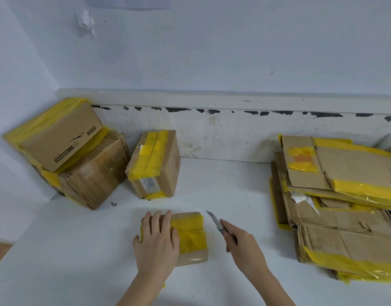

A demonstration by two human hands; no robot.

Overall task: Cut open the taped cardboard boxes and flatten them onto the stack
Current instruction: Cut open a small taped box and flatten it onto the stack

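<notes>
A small brown cardboard box bound with yellow tape (pixel 191 236) lies near the front middle of the white surface (pixel 234 184). The left hand (pixel 157 244) rests flat on it, fingers straight. Just right of it, the right hand (pixel 243 241) has its grip curled round a silver utility knife (pixel 215 221), blade pointing far-left, clear of the box. Three taped brown boxes (pixel 152 164) stand far left; a stack of flattened cardboard (pixel 344 206) lies right.
</notes>
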